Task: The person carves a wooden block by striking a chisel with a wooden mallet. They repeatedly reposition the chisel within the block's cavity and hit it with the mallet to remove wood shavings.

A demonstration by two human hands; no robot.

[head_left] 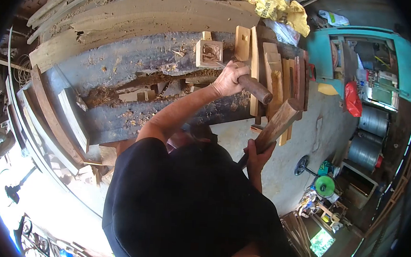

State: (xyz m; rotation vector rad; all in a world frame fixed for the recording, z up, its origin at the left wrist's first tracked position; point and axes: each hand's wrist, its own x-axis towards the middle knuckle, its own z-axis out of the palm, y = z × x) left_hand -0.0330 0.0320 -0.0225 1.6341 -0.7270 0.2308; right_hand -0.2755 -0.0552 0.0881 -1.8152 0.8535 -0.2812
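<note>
My left hand (229, 79) is closed around a chisel (256, 89) with a thick round wooden handle. Its thin blade points left toward a pale wooden block (199, 53) with a squarish hollow cut in its face. Whether the blade tip touches the wood is hard to tell. Lower and to the right, my right hand (258, 157) grips a wooden mallet (281, 116), its heavy end raised up and to the right. The mallet's end is apart from the chisel handle. The block rests on a dark, worn workbench (149, 47) strewn with wood chips.
Boards and cut wood strips (276, 81) lie at the bench's right end. A long curved plank (151, 12) runs along the far side. Curved timbers (58, 115) lean at left. A yellow bag (278, 10), a teal cabinet (321, 51) and metal drums (369, 150) stand beyond.
</note>
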